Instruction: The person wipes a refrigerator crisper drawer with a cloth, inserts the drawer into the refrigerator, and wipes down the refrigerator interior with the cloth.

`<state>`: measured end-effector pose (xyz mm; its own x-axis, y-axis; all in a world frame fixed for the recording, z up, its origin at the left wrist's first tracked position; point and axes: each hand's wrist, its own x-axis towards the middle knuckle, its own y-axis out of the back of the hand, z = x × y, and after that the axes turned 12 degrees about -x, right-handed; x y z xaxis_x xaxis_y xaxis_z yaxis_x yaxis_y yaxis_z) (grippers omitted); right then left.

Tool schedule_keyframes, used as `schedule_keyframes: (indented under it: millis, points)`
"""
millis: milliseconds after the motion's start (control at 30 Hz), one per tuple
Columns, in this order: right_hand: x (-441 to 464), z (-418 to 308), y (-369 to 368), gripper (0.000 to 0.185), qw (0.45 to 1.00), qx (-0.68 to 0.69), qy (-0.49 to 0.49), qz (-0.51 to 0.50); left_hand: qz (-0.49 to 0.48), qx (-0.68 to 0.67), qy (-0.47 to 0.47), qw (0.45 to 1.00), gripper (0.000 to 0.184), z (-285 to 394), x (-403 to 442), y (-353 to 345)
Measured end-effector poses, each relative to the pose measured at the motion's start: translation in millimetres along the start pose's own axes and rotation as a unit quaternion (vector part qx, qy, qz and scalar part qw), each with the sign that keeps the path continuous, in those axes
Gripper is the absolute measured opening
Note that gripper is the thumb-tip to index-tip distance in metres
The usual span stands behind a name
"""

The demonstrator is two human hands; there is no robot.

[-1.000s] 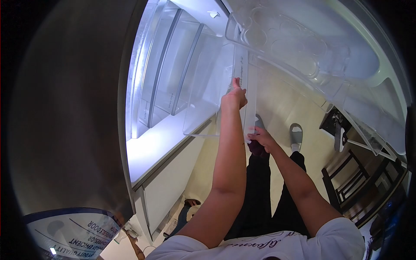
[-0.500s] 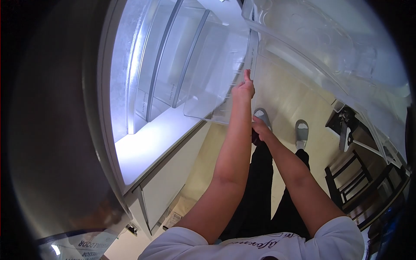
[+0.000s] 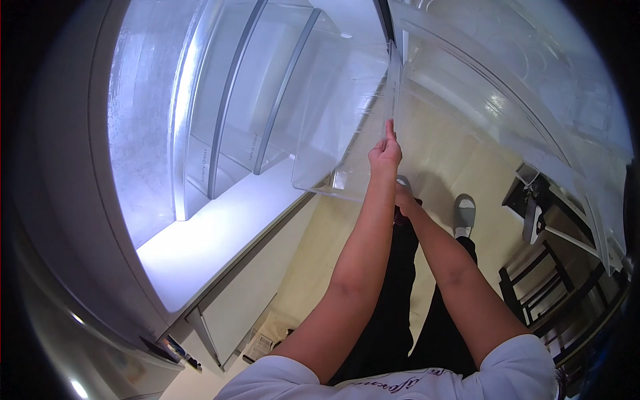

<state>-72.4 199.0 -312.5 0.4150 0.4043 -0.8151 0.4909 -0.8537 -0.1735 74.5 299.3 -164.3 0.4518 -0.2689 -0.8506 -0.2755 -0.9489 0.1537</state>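
My left hand [image 3: 385, 155] reaches forward with its thumb and a finger along the pale edge strip of a clear fridge shelf [image 3: 327, 150]. The see-through shelf slants out from the lit fridge interior, and its rounded lower corner overhangs the floor. My right hand [image 3: 403, 197] is lower, beside my left forearm and partly hidden by it. Its fingers are curled on a dark object [image 3: 400, 217] that is too covered to name.
Inside the fridge, glass shelves with grey trims [image 3: 230, 100] stand above a white lit base [image 3: 207, 237]. On the right is the opened door with clear bins [image 3: 493, 87]. Dark chairs [image 3: 547, 287] stand at lower right. My slippered foot [image 3: 465, 212] is on the pale floor.
The view has turned so that more of the fridge interior shows at left. My left hand and the clear shelf have shifted slightly right and down in view.
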Motion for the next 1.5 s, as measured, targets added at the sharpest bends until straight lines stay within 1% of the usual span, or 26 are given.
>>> schedule_keyframes:
  millis: [300,333,400,467,500,533,567,700,767,800,833,867,900,933,967,1033,1067,1100,1167,1233,1267,1333,1367,1433,1467,1500]
  points:
    - [69.3,62.2,9.2,0.084,1.000,0.017,0.026,0.005,-0.062,0.047,0.033,0.996,0.053,47.6,44.3,7.7]
    - [70.4,56.2,13.0,0.085,0.994,-0.056,0.089,0.027,-0.090,0.069,0.142,0.983,0.052,63.2,52.4,8.7]
    - [55.4,20.0,30.5,0.065,0.987,-0.140,0.058,0.055,-0.122,0.088,0.249,0.957,0.052,80.3,71.1,9.9]
    - [22.8,-35.6,49.3,0.047,0.978,-0.181,-0.010,0.108,-0.108,0.034,0.067,0.991,0.049,57.3,64.5,12.8]
    - [11.1,-52.2,56.7,0.038,0.973,-0.171,-0.005,0.153,-0.111,0.027,0.076,0.990,0.049,59.3,69.2,14.9]
    - [3.5,-62.0,61.3,0.024,0.960,-0.143,0.054,0.235,-0.125,0.039,0.072,0.989,0.046,63.3,72.3,17.6]
    - [-7.6,-80.8,67.5,0.024,0.958,-0.149,0.064,0.236,-0.140,0.053,0.069,0.986,0.044,65.7,75.1,17.9]
    - [-61.0,-178.5,77.5,0.022,0.933,-0.115,0.262,0.218,-0.179,0.087,0.018,0.980,0.041,69.6,86.6,25.5]
    - [-60.7,-219.2,71.9,0.020,0.923,-0.106,0.336,0.156,-0.249,0.337,0.008,0.908,0.040,100.7,120.3,26.8]
    - [-56.4,-238.6,65.8,0.020,0.923,-0.072,0.354,0.131,-0.362,0.267,0.192,0.872,0.039,103.8,125.9,31.1]
    - [-48.9,-254.9,60.4,0.020,0.923,-0.035,0.370,0.103,-0.438,0.227,0.373,0.786,0.039,106.2,130.6,35.6]
    - [-38.9,-267.7,57.0,0.021,0.913,-0.060,0.391,0.101,-0.357,0.204,0.179,0.894,0.039,89.3,113.7,36.9]
    - [-28.2,-278.9,51.0,0.022,0.901,-0.082,0.415,0.098,-0.257,0.168,-0.021,0.952,0.039,74.9,98.3,35.7]
    - [-18.3,-286.2,46.3,0.023,0.885,-0.130,0.432,0.114,-0.199,0.130,-0.029,0.971,0.038,71.2,95.4,32.4]
    - [-13.6,-285.9,43.8,0.023,0.882,-0.132,0.439,0.105,-0.209,0.126,-0.027,0.970,0.038,71.1,91.4,31.2]
    - [-16.5,-291.5,37.3,0.027,0.849,-0.268,0.438,0.128,-0.227,0.154,0.004,0.962,0.036,74.9,98.3,34.8]
    - [-29.3,-288.0,38.5,0.029,0.850,-0.341,0.381,0.125,-0.233,0.151,0.008,0.961,0.036,77.0,101.9,36.1]
    - [-32.2,-277.1,39.3,0.029,0.845,-0.346,0.389,0.123,-0.247,0.178,0.019,0.952,0.037,76.3,104.8,35.8]
    - [-27.7,-244.5,50.3,0.024,0.784,-0.432,0.404,0.190,-0.266,0.197,0.029,0.943,0.038,80.0,114.4,38.2]
    - [4.7,-201.0,78.1,0.020,0.705,-0.456,0.472,0.268,-0.259,0.212,-0.030,0.942,0.038,81.0,125.7,36.0]
    - [11.1,-187.3,88.8,0.020,0.701,-0.459,0.479,0.263,-0.266,0.205,-0.027,0.942,0.038,78.8,120.8,35.6]
    - [13.8,-170.8,100.8,0.033,0.724,-0.505,0.382,0.275,-0.172,0.259,-0.086,0.947,0.039,70.4,106.5,38.0]
    - [15.6,-170.8,102.3,0.033,0.719,-0.506,0.388,0.276,-0.178,0.258,-0.081,0.946,0.039,66.1,101.2,36.3]
    - [12.5,-172.7,105.4,0.050,0.726,-0.531,0.371,0.232,-0.148,0.309,-0.148,0.928,0.037,64.0,98.3,39.6]
    - [16.6,-176.3,107.2,0.066,0.720,-0.549,0.379,0.193,-0.145,0.309,-0.145,0.929,0.037,63.3,97.7,38.4]
    - [17.5,-179.3,105.4,0.066,0.719,-0.552,0.375,0.195,-0.095,0.287,-0.135,0.944,0.034,63.9,98.5,36.7]
